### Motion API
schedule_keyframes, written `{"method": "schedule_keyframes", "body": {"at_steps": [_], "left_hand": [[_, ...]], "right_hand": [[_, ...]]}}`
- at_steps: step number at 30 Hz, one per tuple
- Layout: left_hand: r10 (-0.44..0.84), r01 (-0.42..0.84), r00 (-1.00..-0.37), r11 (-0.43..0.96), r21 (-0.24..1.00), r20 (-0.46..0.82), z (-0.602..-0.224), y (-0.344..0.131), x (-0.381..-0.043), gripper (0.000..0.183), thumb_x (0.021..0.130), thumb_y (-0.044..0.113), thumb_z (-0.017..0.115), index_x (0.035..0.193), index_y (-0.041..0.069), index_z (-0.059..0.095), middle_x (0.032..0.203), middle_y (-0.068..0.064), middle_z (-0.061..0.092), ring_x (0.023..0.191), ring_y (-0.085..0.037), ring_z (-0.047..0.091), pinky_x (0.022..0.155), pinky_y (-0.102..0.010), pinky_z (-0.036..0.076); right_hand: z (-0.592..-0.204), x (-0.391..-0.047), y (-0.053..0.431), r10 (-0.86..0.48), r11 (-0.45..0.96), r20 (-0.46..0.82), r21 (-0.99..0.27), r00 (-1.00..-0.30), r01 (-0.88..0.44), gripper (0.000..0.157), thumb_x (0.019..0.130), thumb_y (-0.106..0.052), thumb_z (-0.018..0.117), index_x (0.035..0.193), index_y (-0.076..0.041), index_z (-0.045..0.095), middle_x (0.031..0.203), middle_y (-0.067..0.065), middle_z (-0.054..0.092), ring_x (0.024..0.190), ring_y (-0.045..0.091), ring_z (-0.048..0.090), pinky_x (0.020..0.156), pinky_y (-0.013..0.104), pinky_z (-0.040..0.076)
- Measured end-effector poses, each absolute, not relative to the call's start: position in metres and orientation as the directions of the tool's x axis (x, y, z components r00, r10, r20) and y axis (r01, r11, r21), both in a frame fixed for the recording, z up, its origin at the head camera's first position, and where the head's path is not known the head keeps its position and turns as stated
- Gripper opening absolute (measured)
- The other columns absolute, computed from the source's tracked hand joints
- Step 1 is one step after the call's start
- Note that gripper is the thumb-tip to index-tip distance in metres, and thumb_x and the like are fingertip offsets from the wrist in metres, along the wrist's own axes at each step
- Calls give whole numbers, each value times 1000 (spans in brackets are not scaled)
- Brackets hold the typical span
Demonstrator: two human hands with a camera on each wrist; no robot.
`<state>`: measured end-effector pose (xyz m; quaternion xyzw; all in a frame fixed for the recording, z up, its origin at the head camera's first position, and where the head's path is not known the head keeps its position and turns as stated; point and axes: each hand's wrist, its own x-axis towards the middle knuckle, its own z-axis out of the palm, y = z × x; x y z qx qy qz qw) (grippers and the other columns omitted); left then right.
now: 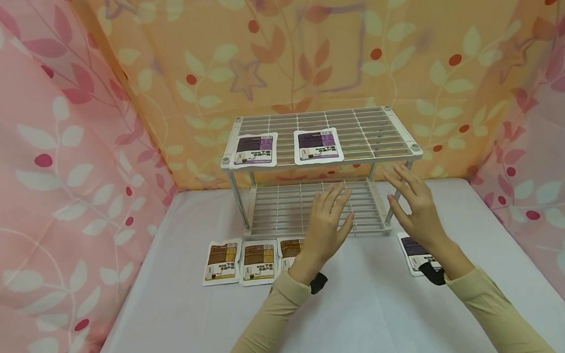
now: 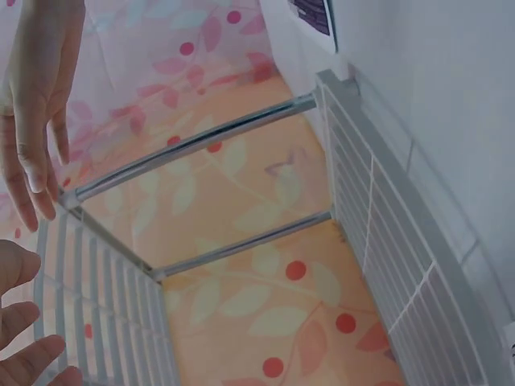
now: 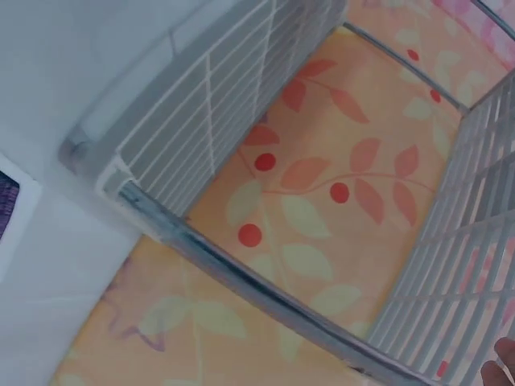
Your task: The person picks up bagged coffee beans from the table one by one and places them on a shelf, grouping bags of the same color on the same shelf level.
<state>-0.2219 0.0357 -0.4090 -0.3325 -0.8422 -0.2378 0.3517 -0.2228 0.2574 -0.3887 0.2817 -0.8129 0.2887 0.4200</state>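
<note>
My left hand (image 1: 329,222) hovers in front of the lower shelf of a two-tier white wire rack (image 1: 379,159), fingers spread and holding nothing. To its right, my right hand (image 1: 414,205) is raised near the rack's front right post, also with loose fingers and nothing held. Two flat packets with purple labels, a left one (image 1: 255,150) and a right one (image 1: 317,146), lie on the top shelf. A third purple-labelled packet (image 1: 412,255) rests on the table, partly hidden beneath my right hand and wrist. In the left wrist view, my left fingertips (image 2: 32,354) show at the lower left.
Three brown-and-yellow packets stand out at the left: one (image 1: 222,263), a middle one (image 1: 258,263) and another (image 1: 291,248) partly covered by my left arm. They lie on a white-covered table (image 1: 175,326). Patterned cloth (image 1: 157,70) encloses the back and sides.
</note>
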Motion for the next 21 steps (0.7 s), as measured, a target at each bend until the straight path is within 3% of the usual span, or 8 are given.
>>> {"method": "schedule_keyframes", "body": {"at_steps": [10, 21], "left_hand": [[412, 736, -551, 649, 190, 725, -431, 49, -216, 51, 83, 27, 57, 129, 11, 40, 135, -6, 36, 126, -21, 29, 102, -44, 26], [441, 747, -593, 614, 255, 673, -450, 66, -213, 52, 84, 28, 55, 130, 11, 38, 134, -6, 37, 124, -23, 34, 103, -37, 26]], "right_hand": [[-406, -216, 274, -198, 694, 816, -275, -543, -665, 40, 81, -14, 57, 120, -6, 53, 131, 14, 41, 122, 35, 33, 98, 50, 25], [-434, -210, 291, -158, 722, 770, -337, -618, -604, 44, 79, -7, 59, 122, -7, 51, 132, 14, 40, 119, 36, 34, 99, 45, 27]]}}
